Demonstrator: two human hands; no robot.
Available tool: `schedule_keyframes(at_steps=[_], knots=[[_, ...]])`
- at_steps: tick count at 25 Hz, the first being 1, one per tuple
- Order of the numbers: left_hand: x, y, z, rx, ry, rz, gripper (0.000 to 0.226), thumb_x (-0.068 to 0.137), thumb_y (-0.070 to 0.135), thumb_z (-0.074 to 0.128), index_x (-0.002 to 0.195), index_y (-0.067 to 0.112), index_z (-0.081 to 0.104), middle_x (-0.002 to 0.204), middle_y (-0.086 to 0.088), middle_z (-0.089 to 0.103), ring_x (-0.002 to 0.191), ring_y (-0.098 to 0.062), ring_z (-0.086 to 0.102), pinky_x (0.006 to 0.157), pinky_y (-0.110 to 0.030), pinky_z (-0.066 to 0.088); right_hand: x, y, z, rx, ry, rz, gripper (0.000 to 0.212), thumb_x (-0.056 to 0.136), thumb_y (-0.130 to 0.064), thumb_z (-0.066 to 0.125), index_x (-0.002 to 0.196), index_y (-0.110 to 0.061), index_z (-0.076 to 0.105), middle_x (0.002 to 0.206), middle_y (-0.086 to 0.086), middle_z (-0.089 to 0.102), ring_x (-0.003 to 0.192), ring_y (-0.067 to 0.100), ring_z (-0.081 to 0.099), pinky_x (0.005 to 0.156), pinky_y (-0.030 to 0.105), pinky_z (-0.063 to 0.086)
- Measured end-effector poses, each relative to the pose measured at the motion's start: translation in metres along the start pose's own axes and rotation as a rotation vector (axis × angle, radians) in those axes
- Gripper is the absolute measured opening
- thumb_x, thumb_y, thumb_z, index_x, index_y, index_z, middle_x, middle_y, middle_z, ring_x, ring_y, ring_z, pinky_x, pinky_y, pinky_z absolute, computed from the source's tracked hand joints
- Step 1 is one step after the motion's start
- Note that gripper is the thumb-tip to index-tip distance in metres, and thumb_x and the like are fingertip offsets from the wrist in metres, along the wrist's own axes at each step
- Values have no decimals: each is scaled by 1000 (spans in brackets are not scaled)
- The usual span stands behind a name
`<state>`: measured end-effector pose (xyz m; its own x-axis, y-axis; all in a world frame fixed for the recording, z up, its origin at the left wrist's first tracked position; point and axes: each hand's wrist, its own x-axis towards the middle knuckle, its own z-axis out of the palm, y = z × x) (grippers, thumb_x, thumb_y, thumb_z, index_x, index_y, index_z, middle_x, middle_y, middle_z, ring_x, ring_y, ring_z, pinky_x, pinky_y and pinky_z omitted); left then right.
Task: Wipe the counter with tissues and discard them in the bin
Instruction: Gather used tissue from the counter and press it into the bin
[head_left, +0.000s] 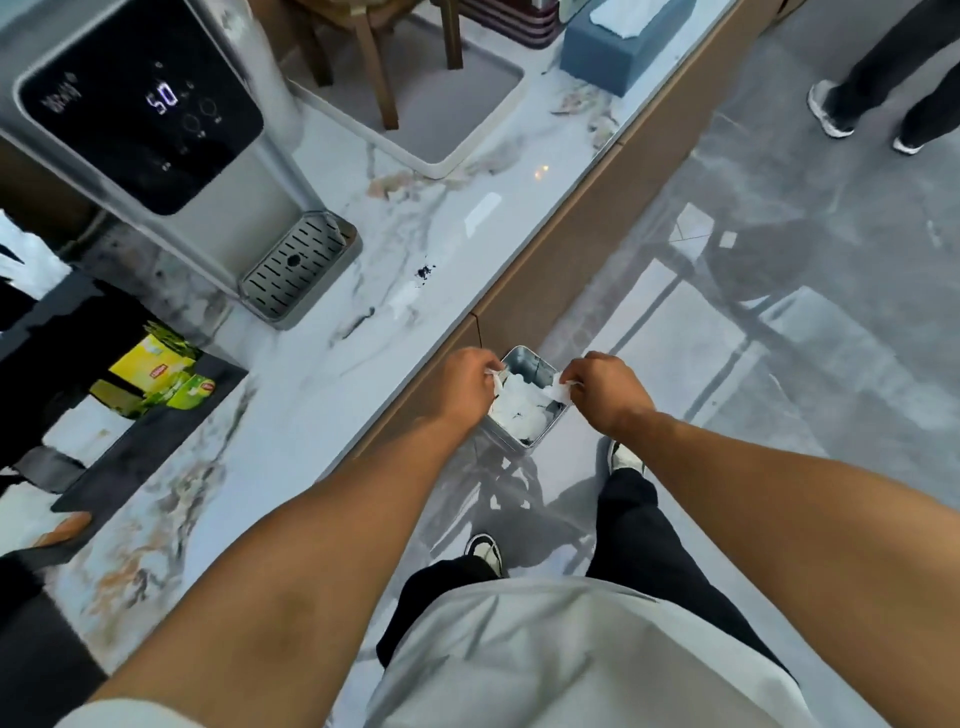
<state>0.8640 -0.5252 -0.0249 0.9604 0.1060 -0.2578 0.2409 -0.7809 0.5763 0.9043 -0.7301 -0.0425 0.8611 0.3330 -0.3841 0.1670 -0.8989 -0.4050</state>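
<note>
- Tissues (519, 410), white and crumpled, fill the small metal bin (524, 364) standing on the floor against the bench front.
- My left hand (467, 384) hovers over the bin's left rim, fingers pinched together on a scrap of white tissue.
- My right hand (602, 387) hovers over the right rim, fingers likewise closed on a white scrap.
- On the marble bench (322, 358), a dark splatter (425, 271) lies near the edge, just beside a pale smear.
- A water dispenser (156, 119) stands further back; a blue tissue box (618, 52) sits at the far end.
</note>
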Motion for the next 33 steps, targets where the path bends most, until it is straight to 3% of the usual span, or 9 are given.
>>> schedule_keyframes(at_steps=[3, 6, 9, 12, 16, 22, 29, 33], knots=[[25, 18, 16, 19, 17, -107, 28, 87, 1, 57, 103, 15, 74, 112, -6, 72, 103, -25, 65, 87, -39, 53, 45, 21, -19, -1, -86, -91, 32, 87, -1, 54, 110, -14, 71, 115, 13, 65, 104, 33, 62, 86, 31, 49], [42, 42, 42, -16, 93, -291, 27, 88, 2, 58, 105, 15, 74, 114, -6, 72, 104, -25, 65, 89, -36, 52, 83, 46, -41, -42, -199, -177, 31, 89, -4, 54, 110, -17, 72, 118, 12, 66, 103, 31, 64, 79, 23, 44], [56, 58, 72, -87, 169, -423, 25, 87, -1, 60, 105, 10, 75, 113, -12, 69, 100, -28, 65, 84, -25, 45, 115, 71, -48, -69, -289, -255, 28, 89, -5, 57, 109, -16, 73, 116, 13, 68, 99, 30, 65, 82, 25, 46], [68, 64, 90, -118, 234, -515, 23, 88, 1, 62, 105, 11, 74, 113, -10, 64, 96, -25, 63, 83, -27, 45, 140, 85, -45, -98, -340, -294, 24, 90, -10, 60, 107, -17, 74, 111, 11, 71, 96, 28, 66, 84, 28, 50], [76, 42, 124, -130, 270, -628, 24, 86, 5, 64, 104, 16, 75, 111, -7, 61, 89, -23, 63, 80, -24, 47, 170, 96, -16, -145, -420, -323, 21, 89, -13, 60, 104, -19, 74, 109, 8, 74, 95, 26, 67, 79, 24, 47], [98, -12, 178, -174, 280, -690, 26, 82, 1, 66, 101, 14, 76, 104, -10, 64, 83, -26, 64, 75, -20, 41, 215, 101, 40, -112, -416, -303, 21, 88, -14, 59, 102, -19, 75, 108, 4, 74, 98, 23, 66, 86, 30, 53], [126, -78, 263, -294, 273, -751, 25, 80, 0, 64, 99, 12, 75, 105, -9, 62, 81, -25, 64, 75, -22, 45, 260, 131, 133, -142, -435, -263, 11, 86, -22, 64, 92, -24, 74, 99, 1, 74, 91, 22, 66, 79, 28, 51], [138, -111, 302, -296, 194, -738, 26, 80, -1, 63, 103, 9, 73, 109, -10, 60, 89, -27, 64, 80, -28, 51, 274, 149, 186, -162, -468, -246, 12, 84, -16, 63, 89, -22, 72, 96, 3, 72, 86, 23, 65, 69, 25, 42]])
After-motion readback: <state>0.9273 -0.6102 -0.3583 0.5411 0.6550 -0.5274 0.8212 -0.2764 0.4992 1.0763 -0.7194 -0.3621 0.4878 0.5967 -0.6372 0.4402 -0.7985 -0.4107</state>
